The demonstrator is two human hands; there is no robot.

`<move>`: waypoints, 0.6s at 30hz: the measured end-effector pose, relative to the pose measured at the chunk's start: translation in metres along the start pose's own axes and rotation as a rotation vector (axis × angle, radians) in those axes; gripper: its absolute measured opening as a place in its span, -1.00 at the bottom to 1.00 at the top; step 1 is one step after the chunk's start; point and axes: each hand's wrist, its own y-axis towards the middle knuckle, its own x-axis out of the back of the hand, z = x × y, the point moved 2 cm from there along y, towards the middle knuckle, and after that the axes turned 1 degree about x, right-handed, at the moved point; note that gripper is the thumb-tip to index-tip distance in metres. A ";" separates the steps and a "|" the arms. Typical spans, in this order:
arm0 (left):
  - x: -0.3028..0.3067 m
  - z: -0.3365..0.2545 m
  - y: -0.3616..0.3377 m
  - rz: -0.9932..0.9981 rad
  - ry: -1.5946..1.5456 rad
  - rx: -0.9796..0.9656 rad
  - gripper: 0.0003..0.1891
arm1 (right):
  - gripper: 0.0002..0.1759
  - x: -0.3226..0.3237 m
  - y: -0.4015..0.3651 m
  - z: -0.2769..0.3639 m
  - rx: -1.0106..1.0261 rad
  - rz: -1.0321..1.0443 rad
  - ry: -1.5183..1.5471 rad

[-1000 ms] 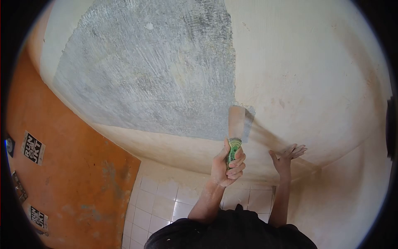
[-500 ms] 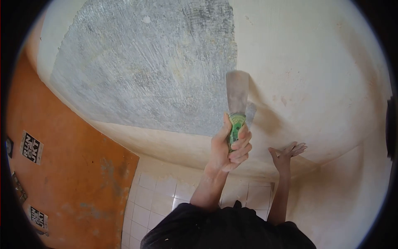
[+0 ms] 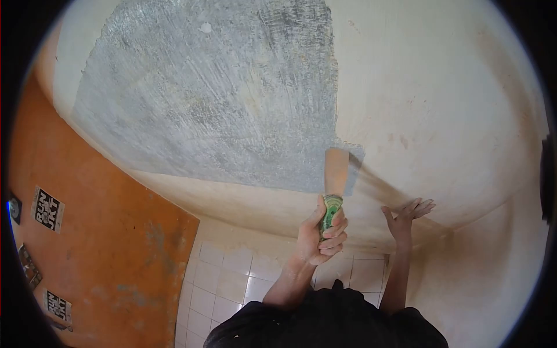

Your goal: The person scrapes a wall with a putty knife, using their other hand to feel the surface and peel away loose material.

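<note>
My left hand [image 3: 324, 235] is wrapped round the green handle [image 3: 331, 216] of a scraper, palm side towards me. The scraper's wide metal blade [image 3: 336, 171] points up and lies over the lower right corner of a grey patch [image 3: 220, 110] on the cream wall [image 3: 400, 75]. Further right, my right hand [image 3: 403, 220] rests against the lower wall with its fingers spread, and it holds nothing.
An orange surface [image 3: 110, 232] with black-and-white stickers [image 3: 47, 209] fills the left side. White tiles [image 3: 232, 284] show below the wall, behind my left arm. The wall curves round at the right, and a dark object stands at the far right edge.
My left hand and the scraper have moved down, from the patch's right edge to its lower right corner. More grey shows around that corner. My right hand keeps its place on the wall.
</note>
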 end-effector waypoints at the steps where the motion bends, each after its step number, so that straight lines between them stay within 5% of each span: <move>1: 0.001 -0.001 0.000 0.009 -0.021 0.021 -0.43 | 0.36 0.001 0.003 -0.003 -0.022 0.008 0.003; 12: -0.003 -0.014 0.008 0.113 -0.052 0.088 -0.43 | 0.36 0.004 0.009 -0.003 -0.022 -0.031 0.007; 18: -0.050 -0.032 0.032 0.167 0.235 -0.075 -0.41 | 0.29 0.012 0.004 0.007 -0.027 -0.080 0.040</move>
